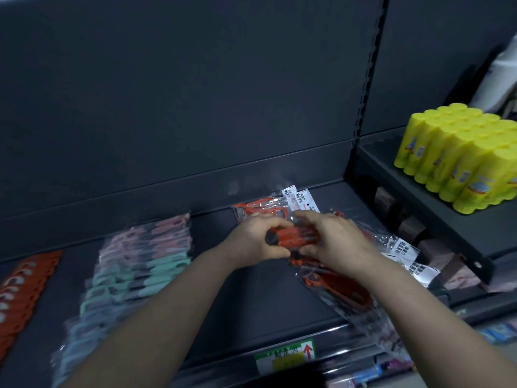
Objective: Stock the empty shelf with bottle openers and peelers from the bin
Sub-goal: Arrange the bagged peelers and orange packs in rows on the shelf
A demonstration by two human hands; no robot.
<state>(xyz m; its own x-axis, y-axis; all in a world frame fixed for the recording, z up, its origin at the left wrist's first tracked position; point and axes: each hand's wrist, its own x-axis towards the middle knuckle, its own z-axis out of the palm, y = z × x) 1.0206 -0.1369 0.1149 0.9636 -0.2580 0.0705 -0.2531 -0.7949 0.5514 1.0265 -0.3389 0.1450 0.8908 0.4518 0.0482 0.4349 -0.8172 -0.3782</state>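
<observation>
Forearms reach in from the bottom edge over the price label [285, 355] on the shelf [251, 298] lip. Just beyond, loose red packs [344, 289] lie askew at the right, their clear bags trailing past the front edge; a nudge from the right wrist could likely slide them off. Above them the left hand [253, 238] and right hand [333, 239] both curl round one red bagged tool [291, 236], opener or peeler I cannot tell. Slick film may let it slip. Farther left lies the pastel row [140, 264]; the bin is not in view.
</observation>
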